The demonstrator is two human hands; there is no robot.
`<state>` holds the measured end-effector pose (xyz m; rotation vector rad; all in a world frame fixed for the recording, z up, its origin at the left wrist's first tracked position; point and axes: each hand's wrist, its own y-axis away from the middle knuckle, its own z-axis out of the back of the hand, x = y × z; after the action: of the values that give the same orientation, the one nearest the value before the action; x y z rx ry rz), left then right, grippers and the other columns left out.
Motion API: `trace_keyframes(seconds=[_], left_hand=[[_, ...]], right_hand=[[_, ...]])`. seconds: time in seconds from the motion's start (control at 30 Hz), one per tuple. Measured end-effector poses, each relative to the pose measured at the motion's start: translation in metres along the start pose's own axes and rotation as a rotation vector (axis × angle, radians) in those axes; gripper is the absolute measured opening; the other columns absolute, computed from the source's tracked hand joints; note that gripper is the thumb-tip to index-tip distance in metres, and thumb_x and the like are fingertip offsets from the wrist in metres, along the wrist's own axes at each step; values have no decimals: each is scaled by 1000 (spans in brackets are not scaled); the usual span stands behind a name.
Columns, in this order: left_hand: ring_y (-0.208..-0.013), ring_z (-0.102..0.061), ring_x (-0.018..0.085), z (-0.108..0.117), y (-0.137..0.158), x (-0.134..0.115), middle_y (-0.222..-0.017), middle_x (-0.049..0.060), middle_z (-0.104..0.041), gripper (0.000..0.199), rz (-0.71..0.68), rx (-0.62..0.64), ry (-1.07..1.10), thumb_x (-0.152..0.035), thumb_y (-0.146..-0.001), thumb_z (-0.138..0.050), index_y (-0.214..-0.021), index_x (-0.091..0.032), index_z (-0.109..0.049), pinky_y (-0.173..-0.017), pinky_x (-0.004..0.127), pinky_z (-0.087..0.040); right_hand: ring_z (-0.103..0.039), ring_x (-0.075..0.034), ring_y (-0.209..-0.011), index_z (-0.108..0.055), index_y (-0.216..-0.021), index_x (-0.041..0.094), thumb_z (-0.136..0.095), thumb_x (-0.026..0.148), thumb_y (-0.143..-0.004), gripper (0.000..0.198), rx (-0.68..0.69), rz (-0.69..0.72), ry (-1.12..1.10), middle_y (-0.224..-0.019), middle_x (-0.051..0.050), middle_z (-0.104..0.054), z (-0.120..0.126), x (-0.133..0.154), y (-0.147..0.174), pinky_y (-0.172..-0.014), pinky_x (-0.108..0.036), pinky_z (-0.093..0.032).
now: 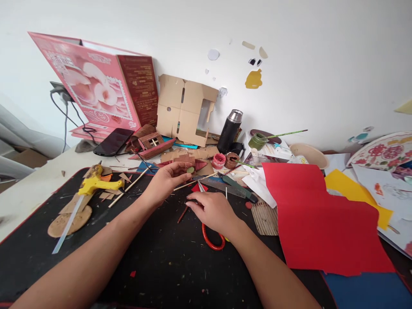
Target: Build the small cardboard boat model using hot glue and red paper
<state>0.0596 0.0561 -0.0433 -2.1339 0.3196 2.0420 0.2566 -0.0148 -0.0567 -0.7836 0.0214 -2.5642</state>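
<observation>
My left hand [170,179] is closed, with a small round green piece [190,170] between its thumb and fingertips. Right behind it is a reddish-brown cardboard piece with pointed ends [201,165], partly covered by the fingers. My right hand [213,210] is lower and to the right, thumb and forefinger drawn together; whatever is in that pinch is too small to make out. Scissors with a red handle [213,247] lie under this hand, their blades pointing away. A thin brown stick [183,214] rests on the black mat [154,266] beside the right fingertips.
On the left lies a yellow glue gun [96,182]. Behind are a small cardboard boat with a cabin [151,143], a phone [113,141], paint jars [219,161] and a black thermos [229,131]. A green-handled tool [240,188] and red paper [322,223] are right.
</observation>
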Motion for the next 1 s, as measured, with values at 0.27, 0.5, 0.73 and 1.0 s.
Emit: trace_keyframes(seconds=[0.27, 0.5, 0.73, 1.0], left_hand=[[-95, -74, 23, -2, 0, 2, -106, 6, -80, 56, -23, 48, 65, -46, -73, -95, -118, -19, -75, -88, 37, -59], [-92, -75, 22, -5, 2, -3, -106, 8, -80, 55, -34, 63, 108, -50, -75, -94, -114, -18, -70, -82, 34, -57], [-82, -75, 20, -8, 12, -19, -102, 9, -83, 51, -79, 149, 217, -49, -81, -93, -113, -18, -68, -77, 32, -55], [-73, -78, 20, -13, 35, -39, -88, 6, -82, 47, -60, 486, 460, -45, -85, -94, -110, -19, -64, -66, 27, -54]], right_hand=[[-54, -13, -56, -72, -87, 21, -61, 40, -105, 28, -242, -102, -291, -60, 5, -59, 6, -2, -1, -59, -27, -35], [-38, -13, -56, -39, -65, 25, -52, 50, -107, 51, -357, -131, -428, -58, 6, -39, 10, -5, -2, -56, -28, -30], [-45, -15, -58, -45, -68, 25, -47, 68, -108, 59, -329, -172, -460, -59, 3, -47, 4, -9, -1, -57, -29, -37], [-49, -17, -48, -53, -73, 25, -48, 71, -105, 56, -309, -269, -636, -57, 2, -52, -4, 3, -10, -50, -31, -42]])
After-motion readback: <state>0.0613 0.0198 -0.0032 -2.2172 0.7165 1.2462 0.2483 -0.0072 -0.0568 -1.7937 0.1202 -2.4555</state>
